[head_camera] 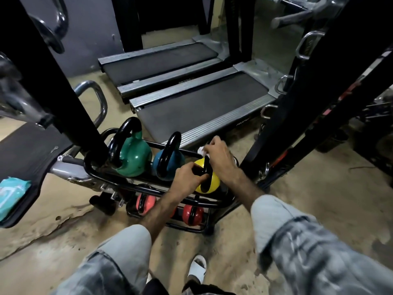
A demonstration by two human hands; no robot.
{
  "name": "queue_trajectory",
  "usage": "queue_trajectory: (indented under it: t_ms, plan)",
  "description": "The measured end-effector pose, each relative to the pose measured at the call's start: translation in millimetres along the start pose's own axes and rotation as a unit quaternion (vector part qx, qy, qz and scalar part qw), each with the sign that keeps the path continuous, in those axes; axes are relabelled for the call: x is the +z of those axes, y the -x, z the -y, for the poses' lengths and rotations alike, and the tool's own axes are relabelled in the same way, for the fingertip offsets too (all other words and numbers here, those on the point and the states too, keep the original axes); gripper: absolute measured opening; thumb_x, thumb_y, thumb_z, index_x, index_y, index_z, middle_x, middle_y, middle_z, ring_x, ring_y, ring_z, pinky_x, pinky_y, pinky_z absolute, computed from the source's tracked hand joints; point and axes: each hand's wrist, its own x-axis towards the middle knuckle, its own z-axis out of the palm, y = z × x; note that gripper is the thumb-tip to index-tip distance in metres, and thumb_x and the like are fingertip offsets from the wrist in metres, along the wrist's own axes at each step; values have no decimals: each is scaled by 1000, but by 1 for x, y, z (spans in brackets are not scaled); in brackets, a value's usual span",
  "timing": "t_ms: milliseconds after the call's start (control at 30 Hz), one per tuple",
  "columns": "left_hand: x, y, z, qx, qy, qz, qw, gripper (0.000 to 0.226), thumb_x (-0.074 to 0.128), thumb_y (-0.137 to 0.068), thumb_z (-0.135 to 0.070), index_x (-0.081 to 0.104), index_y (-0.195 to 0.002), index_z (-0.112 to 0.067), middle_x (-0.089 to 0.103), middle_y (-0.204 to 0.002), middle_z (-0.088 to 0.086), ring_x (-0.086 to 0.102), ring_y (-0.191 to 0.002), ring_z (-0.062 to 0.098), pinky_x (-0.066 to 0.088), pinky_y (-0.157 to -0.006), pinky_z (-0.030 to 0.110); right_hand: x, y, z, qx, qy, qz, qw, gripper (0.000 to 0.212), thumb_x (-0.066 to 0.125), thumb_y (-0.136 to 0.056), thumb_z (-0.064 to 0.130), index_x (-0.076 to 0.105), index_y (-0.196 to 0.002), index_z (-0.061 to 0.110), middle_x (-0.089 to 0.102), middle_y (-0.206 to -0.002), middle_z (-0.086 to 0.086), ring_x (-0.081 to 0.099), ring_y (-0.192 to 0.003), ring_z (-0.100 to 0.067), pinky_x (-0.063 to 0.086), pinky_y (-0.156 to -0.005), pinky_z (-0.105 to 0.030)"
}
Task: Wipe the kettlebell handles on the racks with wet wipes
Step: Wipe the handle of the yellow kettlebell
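Kettlebell handle point(205, 169) on yellow bell gripped by left hand point(189, 175); right hand point(220, 157) clutches white wipe point(202, 150).

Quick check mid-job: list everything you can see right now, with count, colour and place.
Green kettlebell: one, top shelf, left.
Blue kettlebell: one, top shelf, middle.
Yellow kettlebell: one, top shelf, right, black handle.
Red kettlebells: at least two, lower shelf, partly hidden.
Rack: one, black, two tiers, on the floor.
Wet wipe: one, white, in right hand.
Wipes pack: one, turquoise, on black pad at left.
Treadmills: two, grey-black, behind rack.
Slipper: one, white, bottom centre.
Left hand: grips yellow kettlebell's handle.
Right hand: holds wipe above it.
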Motion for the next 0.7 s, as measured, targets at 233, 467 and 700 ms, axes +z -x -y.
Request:
queue_trajectory:
  t_ms: [233,467,700]
  plan:
    - [-1,-5,-2,37,-25,6,999,48,80,-73,-30,58,-115,-19,71,-100,-1,66,-86,7,49,-68,9,15,5,-17,114,-181,-149,965,19,66,-88,7,77,-102,13,60,-92,-9,54,-77,-13,36,-69,-2]
    - [-6,-25,-17,146,-130,34,980,53,83,-71,-24,66,-120,-12,64,-119,4,68,-90,19,55,-88,35,48,-2,-25,353,-584,-176,710,11,67,-88,7,74,-93,14,72,-81,3,67,-75,-13,55,-74,-25]
    - [-4,-34,-26,145,-183,24,972,46,84,-69,-26,69,-110,-13,62,-111,3,62,-101,19,51,-91,35,69,-14,-33,359,-757,39,545,29,40,-96,-6,57,-76,7,58,-53,-4,51,-38,-9,39,-35,-17]
